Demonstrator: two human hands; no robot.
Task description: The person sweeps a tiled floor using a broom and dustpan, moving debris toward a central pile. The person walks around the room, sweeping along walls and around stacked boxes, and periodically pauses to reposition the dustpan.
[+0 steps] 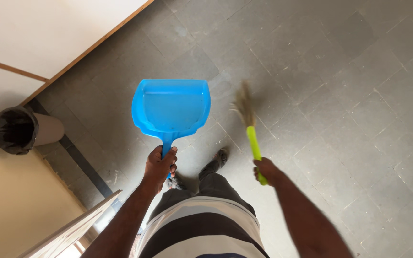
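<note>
Both hands are busy: the left hand (160, 165) has its fingers clenched on a blue dustpan (172, 109), seemingly empty and held above the grey floor (340, 95); the right hand (266, 170) grips a green-handled broom (249, 125). Sweeping looks barely begun.

A single view, worn on the person's head, looks almost straight down the body at the grey tiled floor (340, 95). The striped shirt (201, 229) fills the bottom edge, very near the lens; the left hand (160, 165) and right hand (267, 171) lie at arm's length, the floor farther below. A waste bin (22, 130) marks the left edge.
</note>
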